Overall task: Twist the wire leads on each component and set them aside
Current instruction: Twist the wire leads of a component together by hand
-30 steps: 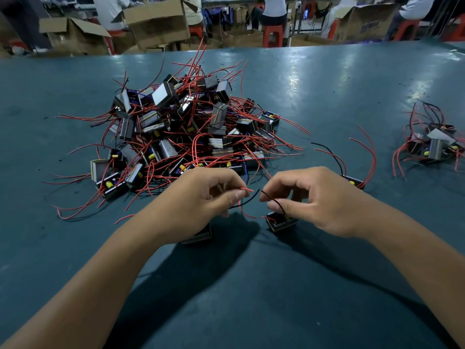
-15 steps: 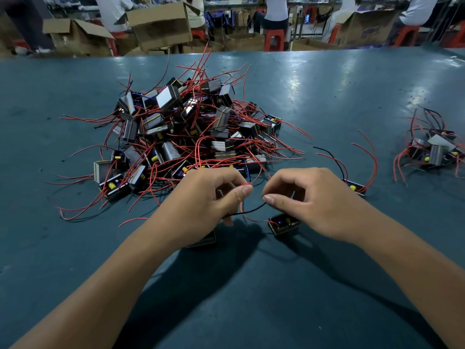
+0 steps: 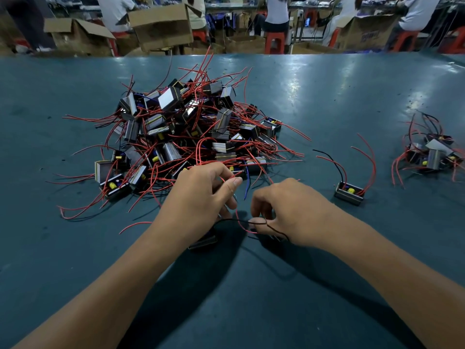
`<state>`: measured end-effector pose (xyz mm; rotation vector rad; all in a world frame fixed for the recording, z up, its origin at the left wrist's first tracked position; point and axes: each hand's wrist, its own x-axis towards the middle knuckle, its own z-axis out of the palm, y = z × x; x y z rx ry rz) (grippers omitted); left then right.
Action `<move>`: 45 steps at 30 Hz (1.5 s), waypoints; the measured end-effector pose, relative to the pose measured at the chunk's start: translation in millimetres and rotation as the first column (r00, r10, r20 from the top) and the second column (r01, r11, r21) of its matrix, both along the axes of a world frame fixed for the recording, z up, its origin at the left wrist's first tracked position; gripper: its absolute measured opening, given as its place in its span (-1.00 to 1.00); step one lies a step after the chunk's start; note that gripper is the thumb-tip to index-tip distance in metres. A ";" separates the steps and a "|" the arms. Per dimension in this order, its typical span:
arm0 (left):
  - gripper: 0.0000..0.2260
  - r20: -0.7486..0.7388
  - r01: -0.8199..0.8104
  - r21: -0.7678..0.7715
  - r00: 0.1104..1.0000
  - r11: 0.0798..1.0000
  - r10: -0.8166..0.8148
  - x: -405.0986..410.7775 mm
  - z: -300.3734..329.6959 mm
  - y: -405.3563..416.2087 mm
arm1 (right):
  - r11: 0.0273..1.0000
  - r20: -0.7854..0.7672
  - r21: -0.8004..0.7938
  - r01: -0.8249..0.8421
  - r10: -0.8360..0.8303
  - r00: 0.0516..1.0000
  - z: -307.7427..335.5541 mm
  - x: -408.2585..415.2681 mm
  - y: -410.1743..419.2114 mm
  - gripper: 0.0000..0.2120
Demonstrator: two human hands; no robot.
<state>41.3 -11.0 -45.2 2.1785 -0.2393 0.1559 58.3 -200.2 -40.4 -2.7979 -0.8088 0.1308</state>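
1. Left hand [image 3: 201,197] curled over a small part [image 3: 204,241] on the blue-green table [image 3: 251,298]; only a grey edge of that part visible under the heel of the hand.
2. Left thumb and forefinger pressed together on a red wire [image 3: 227,182] at the near edge of the big pile; other fingers folded underneath.
3. Right hand [image 3: 294,212] just to the right of the left one, close but apart, knuckles up, fingers bent down to the table.
4. Right fingertips [image 3: 254,221] pinched on a black wire [image 3: 232,219] and a red loop [image 3: 241,226] where the two cross, in the gap between the hands.
5. Black wire stretched from under the left hand across to the right fingertips, then trailing over the right thumb side toward the wrist.
6. Part belonging to the right hand's wires hidden beneath that hand; position on the table not clear.
7. Big pile of parts [image 3: 186,132] with tangled red wires just beyond both hands, nearest wires touching the left fingers.
8. Single part [image 3: 348,195] alone to the right of the right hand, well apart from it, red and black wires curving upward.
9. Small heap of parts [image 3: 432,154] near the right edge of the table, farther out than the single part.
10. Cardboard boxes [image 3: 161,26] and red stools [image 3: 274,41] beyond the far edge of the table, with seated people among them.
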 end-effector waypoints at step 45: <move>-0.84 -0.067 0.068 -0.316 0.993 0.946 -0.094 -2.2 6.7 -3.0 | 0.826 0.002 0.563 -0.017 0.019 1.000 -0.4 -17.0 -10.4 -0.87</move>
